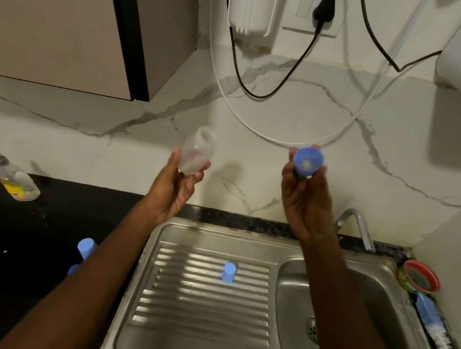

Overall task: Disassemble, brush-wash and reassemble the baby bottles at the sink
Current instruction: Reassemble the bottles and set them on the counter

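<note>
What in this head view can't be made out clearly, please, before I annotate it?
- Clear bottle in the left hand: motion-blurred, so any markings are unreadable.
- Blue collar in the right hand: the teat is hidden inside it.
- Second blue piece on the counter: mostly behind the left forearm.
- Brush handle: cut off at the right edge.

Black counter (32, 233) — soap bottle (15, 179), brush (437, 330)

Dim, soft blur, cabinet (53, 10) glare, edge distortion
</note>
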A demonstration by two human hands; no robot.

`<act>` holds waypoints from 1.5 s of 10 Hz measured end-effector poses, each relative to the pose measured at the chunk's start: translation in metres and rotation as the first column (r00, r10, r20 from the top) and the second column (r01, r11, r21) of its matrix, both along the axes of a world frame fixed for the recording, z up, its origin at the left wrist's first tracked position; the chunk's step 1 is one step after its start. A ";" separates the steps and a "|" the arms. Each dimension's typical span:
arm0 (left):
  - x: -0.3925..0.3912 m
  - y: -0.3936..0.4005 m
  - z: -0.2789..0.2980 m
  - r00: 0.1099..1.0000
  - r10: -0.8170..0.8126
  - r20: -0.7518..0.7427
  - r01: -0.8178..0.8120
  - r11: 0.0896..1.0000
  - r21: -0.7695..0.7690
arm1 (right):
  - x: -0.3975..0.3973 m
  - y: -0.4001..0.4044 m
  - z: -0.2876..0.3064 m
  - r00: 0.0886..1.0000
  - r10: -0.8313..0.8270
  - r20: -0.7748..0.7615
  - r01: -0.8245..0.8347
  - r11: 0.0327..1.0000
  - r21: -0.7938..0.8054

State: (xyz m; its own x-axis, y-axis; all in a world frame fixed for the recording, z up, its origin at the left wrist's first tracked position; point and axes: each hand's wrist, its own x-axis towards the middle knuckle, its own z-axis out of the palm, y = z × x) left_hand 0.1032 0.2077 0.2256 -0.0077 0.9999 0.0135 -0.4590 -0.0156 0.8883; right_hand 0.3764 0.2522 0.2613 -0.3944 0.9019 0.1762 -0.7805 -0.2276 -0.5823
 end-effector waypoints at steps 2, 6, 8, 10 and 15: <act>-0.017 -0.040 -0.115 0.269 -0.091 -0.959 -0.009 0.995 -0.097 | 0.025 -0.025 -0.167 -0.103 -0.341 0.935 -0.262 0.916 0.305; 0.006 -0.055 -0.096 0.744 -0.090 -0.662 -0.007 0.990 -0.143 | -0.009 -0.044 -0.152 0.416 -0.265 0.870 -0.082 0.942 0.326; -0.004 -0.058 -0.094 0.727 -0.190 -0.660 0.105 0.980 -0.167 | -0.012 -0.041 -0.149 0.347 -0.356 0.868 -0.221 0.868 0.444; -0.002 -0.061 -0.090 0.640 -0.062 -0.766 0.119 0.993 0.019 | -0.019 -0.041 -0.138 0.362 -0.312 0.878 -0.215 0.889 0.404; 0.003 -0.058 -0.087 0.634 0.025 -0.773 0.135 0.980 0.143 | -0.021 -0.044 -0.115 0.301 -0.073 0.951 -0.256 0.954 0.154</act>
